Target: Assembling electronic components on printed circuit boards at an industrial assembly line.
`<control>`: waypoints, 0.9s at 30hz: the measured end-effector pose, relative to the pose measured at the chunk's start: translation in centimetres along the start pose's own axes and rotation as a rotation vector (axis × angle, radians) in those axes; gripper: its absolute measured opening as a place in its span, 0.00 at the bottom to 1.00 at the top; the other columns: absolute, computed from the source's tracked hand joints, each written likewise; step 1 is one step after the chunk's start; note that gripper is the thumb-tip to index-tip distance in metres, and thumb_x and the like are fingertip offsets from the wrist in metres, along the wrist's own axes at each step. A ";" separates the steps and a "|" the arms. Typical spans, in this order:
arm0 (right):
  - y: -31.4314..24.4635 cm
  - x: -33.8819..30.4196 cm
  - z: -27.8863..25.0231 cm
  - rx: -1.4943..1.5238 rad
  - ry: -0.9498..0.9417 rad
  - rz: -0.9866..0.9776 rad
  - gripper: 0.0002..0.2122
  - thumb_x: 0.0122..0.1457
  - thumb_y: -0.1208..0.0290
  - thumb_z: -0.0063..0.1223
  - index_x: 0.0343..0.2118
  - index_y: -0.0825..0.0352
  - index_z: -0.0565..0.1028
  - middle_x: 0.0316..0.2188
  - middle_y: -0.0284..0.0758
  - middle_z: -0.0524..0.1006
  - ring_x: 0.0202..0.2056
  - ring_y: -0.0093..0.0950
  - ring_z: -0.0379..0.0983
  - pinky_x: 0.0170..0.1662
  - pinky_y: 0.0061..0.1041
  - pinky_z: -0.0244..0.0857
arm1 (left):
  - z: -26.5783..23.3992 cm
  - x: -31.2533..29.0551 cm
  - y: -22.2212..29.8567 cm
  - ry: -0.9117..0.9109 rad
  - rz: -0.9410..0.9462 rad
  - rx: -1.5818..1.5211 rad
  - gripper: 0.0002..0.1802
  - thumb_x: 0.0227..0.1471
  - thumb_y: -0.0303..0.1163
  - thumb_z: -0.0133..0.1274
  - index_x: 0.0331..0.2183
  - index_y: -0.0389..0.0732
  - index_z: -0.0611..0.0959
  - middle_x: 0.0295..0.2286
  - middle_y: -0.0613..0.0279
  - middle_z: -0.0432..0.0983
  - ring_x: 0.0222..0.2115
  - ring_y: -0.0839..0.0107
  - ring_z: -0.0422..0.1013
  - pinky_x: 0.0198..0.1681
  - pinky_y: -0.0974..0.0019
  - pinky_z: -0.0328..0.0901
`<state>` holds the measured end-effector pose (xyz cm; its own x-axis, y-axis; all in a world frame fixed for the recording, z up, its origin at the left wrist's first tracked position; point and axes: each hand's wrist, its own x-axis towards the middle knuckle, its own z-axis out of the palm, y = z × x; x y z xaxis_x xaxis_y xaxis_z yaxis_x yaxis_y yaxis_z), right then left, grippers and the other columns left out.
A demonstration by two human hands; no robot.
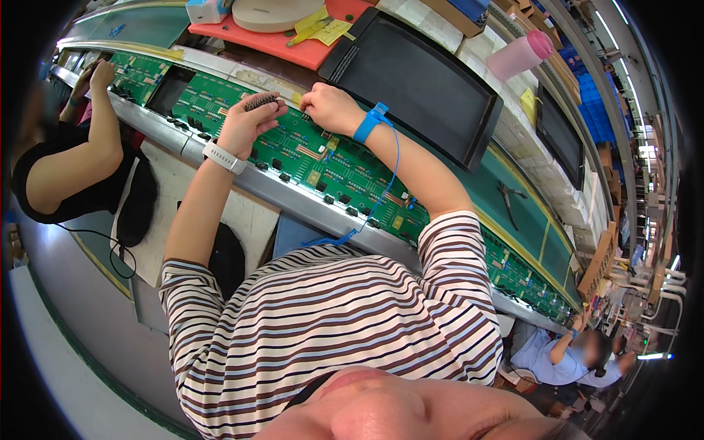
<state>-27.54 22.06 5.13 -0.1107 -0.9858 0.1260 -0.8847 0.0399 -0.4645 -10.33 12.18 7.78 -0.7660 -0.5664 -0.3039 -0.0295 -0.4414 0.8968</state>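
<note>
My left hand (246, 130), with a pale watch on its wrist, is closed around a bunch of small dark parts with a ridged look (262, 103); their exact kind is too small to tell. It hovers over the green circuit boards (293, 158), which lie in a long row on a metal rail. My right hand (334, 108) has its fingertips pinched together low over the board's far edge. What they hold, if anything, is hidden. A blue wrist strap (372, 123) circles that wrist, and its thin cord drops across the boards toward my lap.
Beyond the boards lie a black tray (411, 84) and a red mat (275, 40) with a round beige disc (279, 13). Pliers (510, 204) rest at the right; a pink bottle (519, 55) stands farther back. Co-workers sit at left (73, 154) and far right (565, 359).
</note>
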 end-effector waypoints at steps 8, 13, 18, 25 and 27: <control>-0.6 -0.2 0.2 -0.075 0.029 -0.039 0.08 0.47 0.73 0.42 0.26 0.62 0.75 0.26 0.38 0.70 0.32 0.35 0.69 0.35 0.32 0.64 | 0.3 -0.1 0.1 0.019 0.009 0.030 0.13 0.47 0.25 0.48 0.38 0.34 0.73 0.34 0.61 0.72 0.36 0.73 0.71 0.32 0.78 0.66; -0.7 -0.5 0.7 -0.136 0.092 -0.084 0.07 0.46 0.74 0.44 0.25 0.65 0.75 0.26 0.38 0.69 0.32 0.35 0.68 0.35 0.31 0.64 | 0.3 0.1 0.1 0.036 0.009 0.043 0.13 0.47 0.24 0.49 0.38 0.34 0.73 0.33 0.61 0.73 0.36 0.73 0.71 0.32 0.78 0.66; -1.1 -0.5 0.7 -0.131 0.111 -0.103 0.06 0.46 0.75 0.45 0.25 0.66 0.74 0.26 0.38 0.69 0.31 0.35 0.68 0.34 0.31 0.64 | 0.3 0.2 0.0 0.044 0.010 0.059 0.13 0.47 0.25 0.49 0.38 0.34 0.73 0.33 0.61 0.73 0.35 0.72 0.71 0.32 0.77 0.66; -0.4 -0.5 0.8 -0.030 0.113 -0.092 0.06 0.46 0.75 0.44 0.25 0.66 0.74 0.26 0.38 0.69 0.31 0.35 0.68 0.34 0.31 0.64 | 0.4 0.0 0.0 0.036 0.024 0.058 0.14 0.47 0.25 0.48 0.39 0.34 0.72 0.33 0.61 0.73 0.35 0.72 0.71 0.31 0.77 0.66; -0.2 -0.5 0.8 -0.052 0.097 -0.097 0.06 0.47 0.75 0.44 0.25 0.66 0.74 0.26 0.38 0.69 0.31 0.35 0.68 0.34 0.31 0.64 | 0.4 0.0 0.0 0.035 0.024 0.053 0.14 0.47 0.25 0.48 0.39 0.34 0.72 0.33 0.61 0.73 0.35 0.72 0.71 0.31 0.77 0.66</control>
<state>-26.95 22.38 4.43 -0.0647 -0.9652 0.2532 -0.9153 -0.0437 -0.4005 -10.55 12.48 7.92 -0.7439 -0.6011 -0.2921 -0.0458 -0.3902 0.9196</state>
